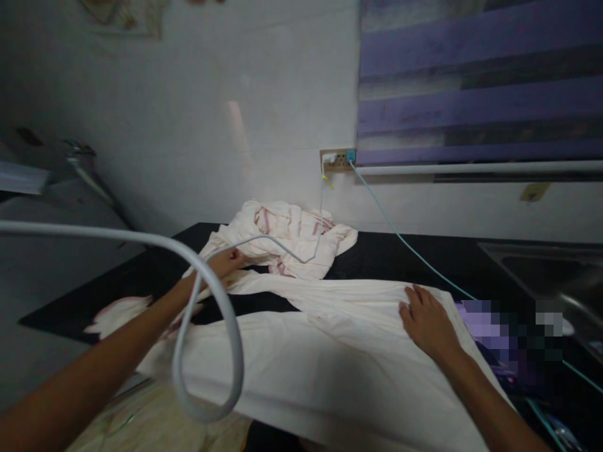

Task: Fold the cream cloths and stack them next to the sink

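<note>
While my right hand (428, 320) lies spread on white cloth (339, 364), left hand (227, 263) is by its far-left end. Can't tell left grip.

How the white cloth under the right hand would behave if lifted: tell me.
The cloth would probably be floppy, sagging between grips, since it lies in soft creases near the right hand. It looks thin along its edges, so it is likely light for its size. Spread flat, it seems more apt to wrinkle than roll if pushed.
</note>
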Demonstrator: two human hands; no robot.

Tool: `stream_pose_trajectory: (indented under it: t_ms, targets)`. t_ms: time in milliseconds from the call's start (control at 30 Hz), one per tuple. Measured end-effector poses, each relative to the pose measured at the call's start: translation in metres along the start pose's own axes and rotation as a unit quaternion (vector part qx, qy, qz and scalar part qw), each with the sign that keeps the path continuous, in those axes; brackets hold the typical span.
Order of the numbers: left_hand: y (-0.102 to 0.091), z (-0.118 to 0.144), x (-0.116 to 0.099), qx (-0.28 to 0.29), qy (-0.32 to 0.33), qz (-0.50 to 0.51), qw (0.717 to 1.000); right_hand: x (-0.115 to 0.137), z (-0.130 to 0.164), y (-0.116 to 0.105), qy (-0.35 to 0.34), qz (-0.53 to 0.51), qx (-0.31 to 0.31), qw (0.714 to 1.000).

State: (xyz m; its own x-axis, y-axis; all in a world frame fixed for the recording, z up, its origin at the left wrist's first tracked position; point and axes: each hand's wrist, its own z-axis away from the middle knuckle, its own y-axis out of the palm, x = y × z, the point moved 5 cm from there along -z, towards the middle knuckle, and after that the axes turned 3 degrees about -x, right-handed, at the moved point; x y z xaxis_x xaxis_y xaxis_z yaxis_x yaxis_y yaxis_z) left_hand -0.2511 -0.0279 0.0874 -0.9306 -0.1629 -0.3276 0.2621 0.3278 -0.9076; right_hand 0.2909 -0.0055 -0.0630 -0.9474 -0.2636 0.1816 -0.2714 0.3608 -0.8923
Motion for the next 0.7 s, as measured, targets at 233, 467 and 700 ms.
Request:
stream_pose_trajectory:
  t_ms: [233,467,700]
  targets:
    - [0.094,0.098,-0.110,0.039,0.179,0.075,0.980,0.008,0.003,-0.003,0.003,-0.011,-0.008,1.000]
    - [0.129,0.139,-0.199,0.103,0.345,0.038,0.932,0.032,0.003,-0.032,-0.084,-0.167,-0.049,0.981]
    - [0.125,0.126,-0.159,0.107,0.166,-0.056,0.979,0.045,0.004,-0.022,-0.118,-0.170,0.036,0.978]
